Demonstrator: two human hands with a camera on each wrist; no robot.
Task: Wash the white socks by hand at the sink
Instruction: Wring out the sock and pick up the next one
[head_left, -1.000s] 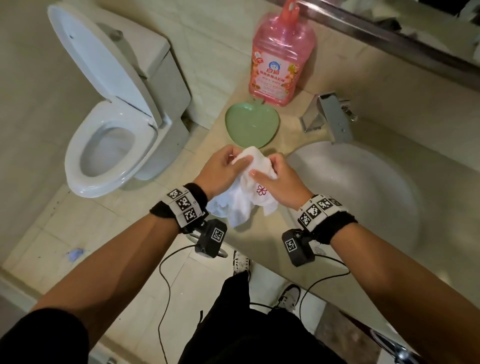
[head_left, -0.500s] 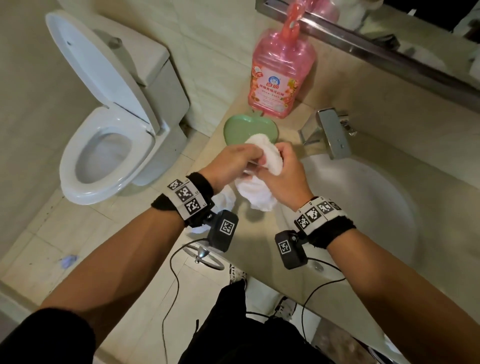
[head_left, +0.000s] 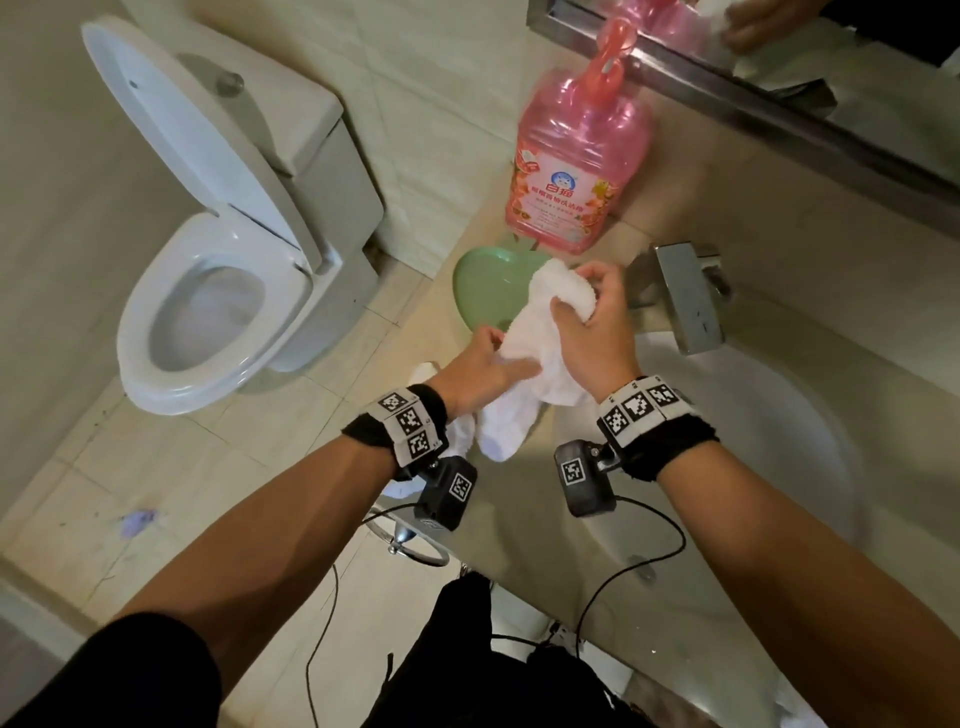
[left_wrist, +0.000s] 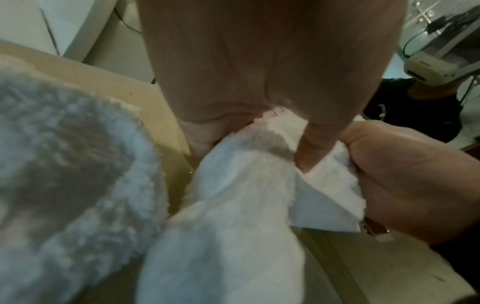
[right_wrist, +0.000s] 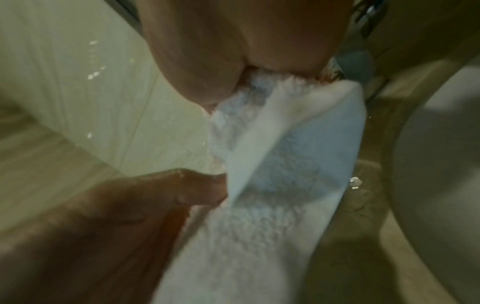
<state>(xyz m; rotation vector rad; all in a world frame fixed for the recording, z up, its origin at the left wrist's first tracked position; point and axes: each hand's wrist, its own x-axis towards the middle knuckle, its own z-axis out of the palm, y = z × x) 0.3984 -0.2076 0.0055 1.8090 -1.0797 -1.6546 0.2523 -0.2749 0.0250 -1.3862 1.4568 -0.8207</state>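
Observation:
A white fluffy sock (head_left: 535, 358) hangs stretched between my hands over the counter, left of the sink basin (head_left: 769, 415). My right hand (head_left: 587, 317) grips its upper end near the green dish; the right wrist view shows the sock (right_wrist: 283, 164) bunched in that fist. My left hand (head_left: 485, 371) pinches the sock's middle lower down, and the left wrist view shows its fingers (left_wrist: 205, 133) closed on the cloth (left_wrist: 233, 205). A second white sock (head_left: 457, 431) lies under my left wrist, seen large in the left wrist view (left_wrist: 64, 164).
A pink detergent bottle (head_left: 576, 166) stands at the back of the counter, with a green heart-shaped dish (head_left: 488, 286) in front of it. The metal faucet (head_left: 685, 296) juts over the basin. An open toilet (head_left: 208, 291) stands to the left.
My right hand has moved up and away toward the dish with the sock's end, and my left hand has slid lower, so the sock is pulled out long.

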